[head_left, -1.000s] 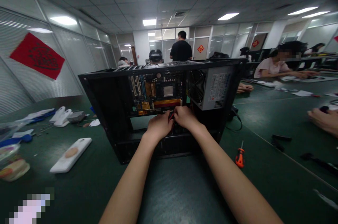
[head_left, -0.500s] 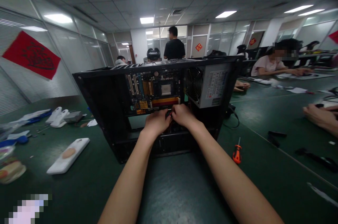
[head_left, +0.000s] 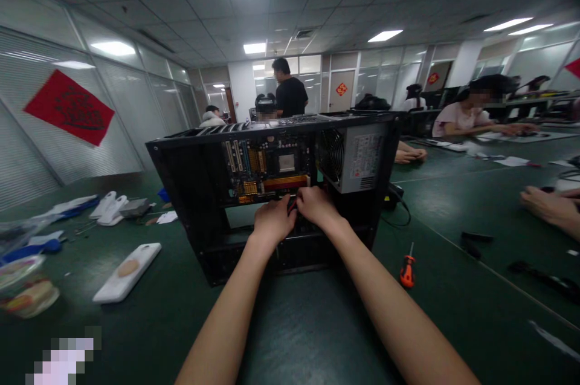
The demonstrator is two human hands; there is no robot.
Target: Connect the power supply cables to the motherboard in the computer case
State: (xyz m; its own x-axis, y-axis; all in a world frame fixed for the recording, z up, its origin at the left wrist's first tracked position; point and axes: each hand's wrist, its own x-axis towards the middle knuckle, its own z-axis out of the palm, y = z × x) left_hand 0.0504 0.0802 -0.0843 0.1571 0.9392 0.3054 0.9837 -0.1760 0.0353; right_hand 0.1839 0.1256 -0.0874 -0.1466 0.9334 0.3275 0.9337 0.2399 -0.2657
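An open black computer case (head_left: pixel 181 191) lies on its long side in front of me, its inside facing me. Within it are a motherboard (head_left: pixel 240 176) and a silver power supply (head_left: pixel 362 158) with a round fan. Both my hands reach into the case just below the motherboard's lower edge. My left hand (head_left: pixel 274 219) has its fingers curled inward. Close against it, my right hand (head_left: pixel 317 207) is closed too. Something small and dark with a trace of red shows between them; its kind is unclear, and most fingertips are hidden.
An orange-handled screwdriver (head_left: pixel 408 270) lies on the green table (head_left: pixel 435 234) to the right. At left are a white phone-shaped object (head_left: pixel 127 273), a clear food tub (head_left: pixel 27 288) and a grey block (head_left: pixel 135 208). Another person's hands (head_left: pixel 550 207) rest at the right edge.
My view has tilted up a little, so the table and room sit lower in the picture. The case looks slightly turned. Both hands stay together at the same spot inside it.
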